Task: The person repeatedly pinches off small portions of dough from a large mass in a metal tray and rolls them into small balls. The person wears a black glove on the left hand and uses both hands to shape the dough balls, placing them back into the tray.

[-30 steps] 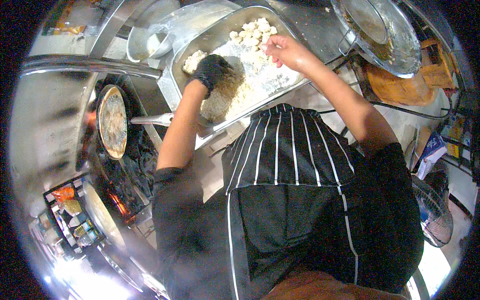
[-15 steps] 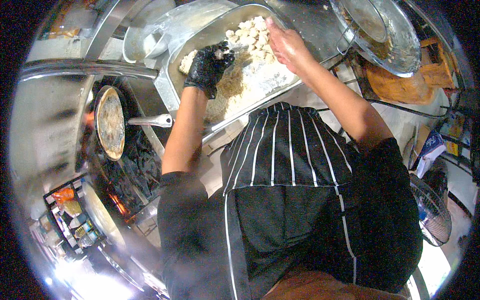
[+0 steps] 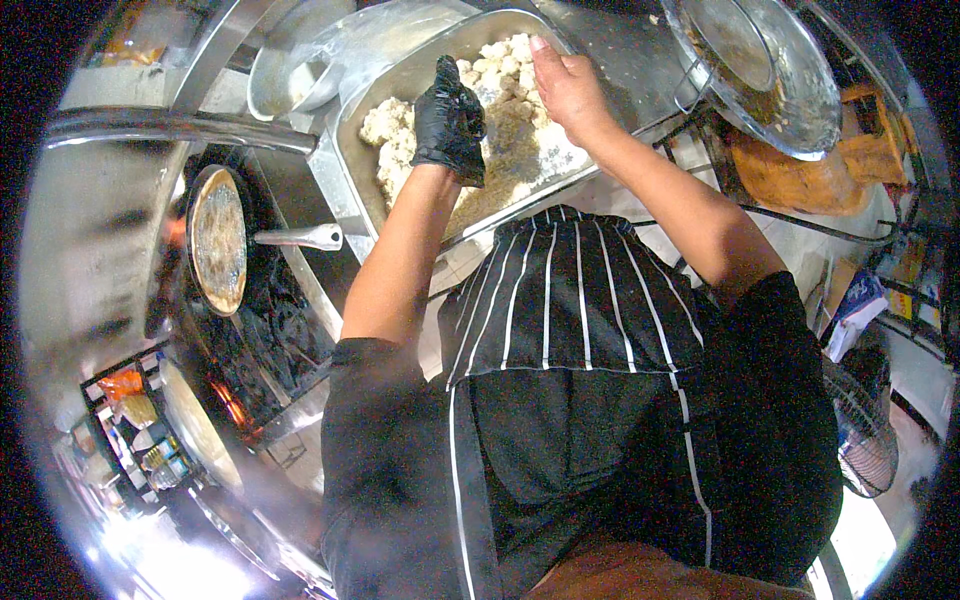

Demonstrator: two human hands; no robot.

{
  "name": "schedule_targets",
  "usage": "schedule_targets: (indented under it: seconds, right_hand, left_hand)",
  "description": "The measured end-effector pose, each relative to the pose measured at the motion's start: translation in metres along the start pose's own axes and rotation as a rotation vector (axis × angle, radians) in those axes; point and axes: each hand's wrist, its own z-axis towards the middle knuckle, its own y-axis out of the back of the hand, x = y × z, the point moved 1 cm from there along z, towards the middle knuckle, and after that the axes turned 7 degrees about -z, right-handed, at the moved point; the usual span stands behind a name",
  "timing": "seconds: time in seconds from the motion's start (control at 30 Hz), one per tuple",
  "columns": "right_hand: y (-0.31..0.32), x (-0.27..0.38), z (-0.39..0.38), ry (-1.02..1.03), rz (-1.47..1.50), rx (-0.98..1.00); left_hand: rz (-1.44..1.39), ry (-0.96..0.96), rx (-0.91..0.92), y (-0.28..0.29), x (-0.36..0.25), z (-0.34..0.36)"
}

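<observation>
A steel tray [image 3: 352, 130] holds pale lumpy breaded pieces [image 3: 389, 137] in two heaps, with flour and a browner crumbly patch between them. My left hand [image 3: 448, 122], in a black glove, is over the tray beside the left heap, its fingers curled; whatever it holds is hidden. My bare right hand [image 3: 570, 92] is at the upper right heap [image 3: 500, 58], with fingers partly bent; I cannot make out what is in them.
A pan of bubbling oil [image 3: 218, 240] sits over flame at left, its handle pointing toward the tray. A metal bowl [image 3: 285, 75] stands behind, a steel basin with strainer [image 3: 800, 100] at upper right. A steel rail [image 3: 180, 127] crosses left; a fan [image 3: 865, 430] is at lower right.
My left hand has risen and moved right, uncovering more of the left heap. My right hand first moved up to the tray's upper right and has stayed there.
</observation>
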Motion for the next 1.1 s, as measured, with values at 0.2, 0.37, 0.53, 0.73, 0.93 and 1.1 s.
schedule_targets:
  seconds: [0.2,0.37,0.53,0.73,0.93,1.1]
  right_hand:
    - [0.005,0.009,-0.006,-0.114,0.128,0.126]
    - [0.019,0.005,-0.012,-0.212,0.425,0.281]
    - [0.024,-0.001,-0.006,-0.302,0.499,0.537]
    - [0.019,0.000,-0.011,-0.323,0.454,0.418]
    - [0.016,0.021,-0.021,-0.327,0.227,0.134]
    - [0.018,0.014,-0.017,-0.207,0.157,0.228]
  left_hand:
    - [0.283,-0.108,0.249,0.057,0.014,0.042]
    - [0.489,-0.136,0.261,0.028,-0.005,0.007]
    - [0.060,0.028,0.380,0.039,0.003,0.013]
    - [-0.134,0.167,0.326,0.038,0.006,0.015]
    - [0.052,-0.128,-0.133,0.021,0.008,0.007]
    - [0.017,-0.095,0.034,0.038,0.004,0.021]
